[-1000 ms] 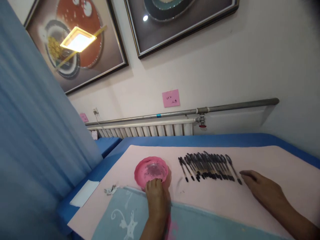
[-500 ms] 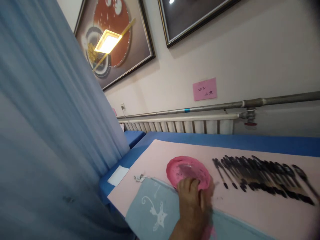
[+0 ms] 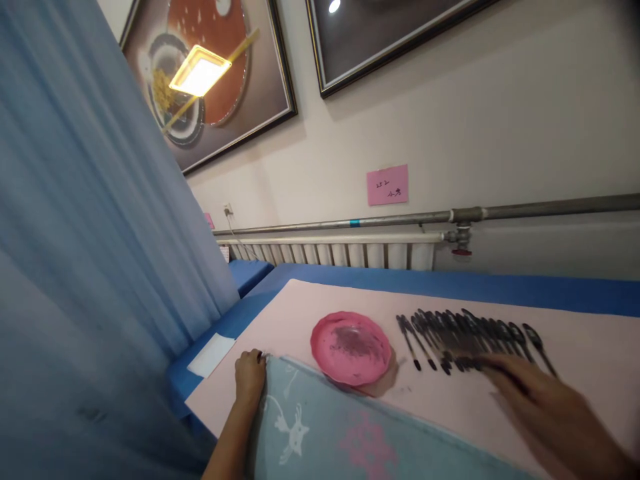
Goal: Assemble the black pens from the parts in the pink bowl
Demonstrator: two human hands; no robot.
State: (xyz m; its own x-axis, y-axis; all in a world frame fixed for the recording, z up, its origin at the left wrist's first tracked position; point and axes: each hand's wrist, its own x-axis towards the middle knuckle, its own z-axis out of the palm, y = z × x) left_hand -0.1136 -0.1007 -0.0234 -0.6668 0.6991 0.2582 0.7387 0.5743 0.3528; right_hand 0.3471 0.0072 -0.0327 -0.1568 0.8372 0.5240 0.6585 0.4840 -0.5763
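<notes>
My left hand (image 3: 251,375) is closed on the upper left corner of a light blue cloth (image 3: 320,427) printed with a white cat and a pink pattern. My right hand (image 3: 545,407) reaches in from the right, its fingers at the lower ends of a row of dark spoons (image 3: 470,327). Motion blur hides whether those fingers hold a spoon. Between my hands sits a round pink plate (image 3: 353,348) with grey smudges across its bottom. The cloth's upper edge runs along the plate's near side.
A pale pink sheet (image 3: 300,303) covers much of the blue table (image 3: 330,270). White paper (image 3: 211,355) lies at its left edge. A blue curtain (image 3: 100,233) hangs close on the left. Behind the table are a radiator (image 3: 350,255) and a metal pipe (image 3: 400,219).
The hand that was at the plate's near rim is gone from there. My left hand now grips the cloth's corner, and my right hand is at the spoons. The view has shifted slightly right.
</notes>
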